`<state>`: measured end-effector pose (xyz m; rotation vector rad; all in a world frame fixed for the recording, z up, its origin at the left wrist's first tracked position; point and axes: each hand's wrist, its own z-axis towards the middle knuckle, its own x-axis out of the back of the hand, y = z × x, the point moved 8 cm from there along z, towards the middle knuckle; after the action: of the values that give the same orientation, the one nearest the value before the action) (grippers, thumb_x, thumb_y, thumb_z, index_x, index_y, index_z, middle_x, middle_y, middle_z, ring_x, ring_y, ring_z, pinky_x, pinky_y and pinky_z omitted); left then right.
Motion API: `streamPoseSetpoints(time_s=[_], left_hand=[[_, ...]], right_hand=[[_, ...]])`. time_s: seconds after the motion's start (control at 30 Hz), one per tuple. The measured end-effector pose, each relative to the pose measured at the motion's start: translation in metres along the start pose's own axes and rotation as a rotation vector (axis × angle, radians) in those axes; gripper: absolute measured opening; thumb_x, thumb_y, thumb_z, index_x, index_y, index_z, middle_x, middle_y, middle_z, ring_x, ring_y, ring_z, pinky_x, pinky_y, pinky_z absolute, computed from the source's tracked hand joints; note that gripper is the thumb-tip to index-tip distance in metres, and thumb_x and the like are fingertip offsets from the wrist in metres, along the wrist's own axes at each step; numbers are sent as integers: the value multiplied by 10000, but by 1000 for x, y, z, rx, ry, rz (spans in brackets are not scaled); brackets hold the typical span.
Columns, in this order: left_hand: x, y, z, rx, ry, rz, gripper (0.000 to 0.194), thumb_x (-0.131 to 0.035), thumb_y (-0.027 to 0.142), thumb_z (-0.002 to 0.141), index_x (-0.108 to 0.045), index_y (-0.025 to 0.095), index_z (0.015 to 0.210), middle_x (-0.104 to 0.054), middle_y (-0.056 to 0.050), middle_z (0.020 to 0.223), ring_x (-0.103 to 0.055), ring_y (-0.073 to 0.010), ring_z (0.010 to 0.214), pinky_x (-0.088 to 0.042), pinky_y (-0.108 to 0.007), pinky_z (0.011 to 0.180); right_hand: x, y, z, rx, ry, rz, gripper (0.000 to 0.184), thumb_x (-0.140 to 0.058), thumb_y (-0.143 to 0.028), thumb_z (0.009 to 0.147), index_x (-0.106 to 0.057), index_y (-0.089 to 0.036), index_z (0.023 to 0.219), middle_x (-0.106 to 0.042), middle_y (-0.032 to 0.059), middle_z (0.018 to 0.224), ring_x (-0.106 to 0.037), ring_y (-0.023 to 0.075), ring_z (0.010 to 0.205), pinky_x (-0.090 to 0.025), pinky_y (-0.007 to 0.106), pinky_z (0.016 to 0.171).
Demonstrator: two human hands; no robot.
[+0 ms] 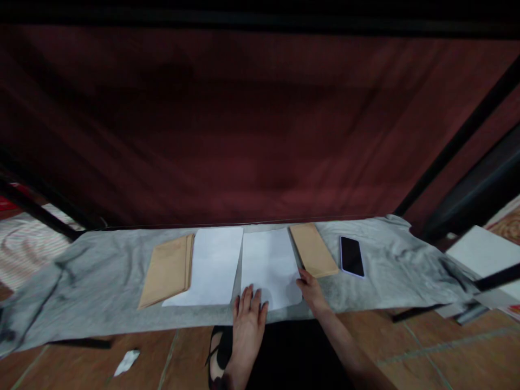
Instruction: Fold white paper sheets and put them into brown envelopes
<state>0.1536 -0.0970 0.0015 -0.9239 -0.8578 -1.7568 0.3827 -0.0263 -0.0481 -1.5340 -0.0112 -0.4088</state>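
A white sheet of paper point(270, 260) lies in front of me on the grey cloth. My left hand point(249, 317) rests flat on its lower left corner, fingers spread. At the sheet's right edge, my right hand point(311, 290) has its fingers curled, with the edge pinched between them. Left of this sheet is more white paper point(217, 265), partly covered by a pile of brown paper envelopes point(168, 265). Another brown paper piece, long and narrow point(313, 249), lies just beyond my right hand.
A phone with a dark screen point(352, 257) lies to the right on the grey cloth point(390, 265). Behind the narrow table hangs dark red fabric point(244, 135) between black bars. A crumpled white scrap point(127, 362) is on the tiled floor.
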Motion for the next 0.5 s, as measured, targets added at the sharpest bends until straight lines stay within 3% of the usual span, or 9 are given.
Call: streamPoseSetpoints(time_s=[0.13, 0.27, 0.4, 0.5], left_hand=[[-5, -6, -7, 11, -32, 7, 398, -421, 378, 1007, -610, 192, 1303, -600, -136, 1395, -518, -291, 1340, -435, -527, 1105], [-4, 0, 0, 10, -47, 7, 406, -409, 336, 1010, -578, 186, 1347, -559, -134, 1448, -479, -284, 1380, -382, -526, 1156], [-15, 9, 27, 4, -73, -2, 479, -371, 293, 1013, -468, 139, 1457, -459, -151, 1540, -391, -273, 1448, -369, -486, 1174], [-35, 16, 55, -29, -140, 1, 528, -357, 227, 987, -402, 116, 1501, -411, -150, 1572, -336, -266, 1478, -359, -477, 1180]], right_hand=[[1, -8, -9, 50, 38, -167, 444, -486, -270, 843, -662, -212, 1247, -740, 100, 1072, -704, 257, 966, -560, 396, 884], [-1, -41, -25, 304, 77, -634, 525, -422, -222, 918, -510, -193, 1435, -630, 149, 1318, -627, 278, 1160, -539, 434, 957], [-32, -67, -36, 532, -33, -792, 495, -387, -236, 985, -478, -181, 1468, -543, 128, 1457, -495, 251, 1346, -453, 428, 1095], [-60, -65, -38, 571, -114, -860, 488, -342, -267, 1022, -465, -153, 1481, -469, 119, 1531, -425, 245, 1413, -386, 441, 1146]])
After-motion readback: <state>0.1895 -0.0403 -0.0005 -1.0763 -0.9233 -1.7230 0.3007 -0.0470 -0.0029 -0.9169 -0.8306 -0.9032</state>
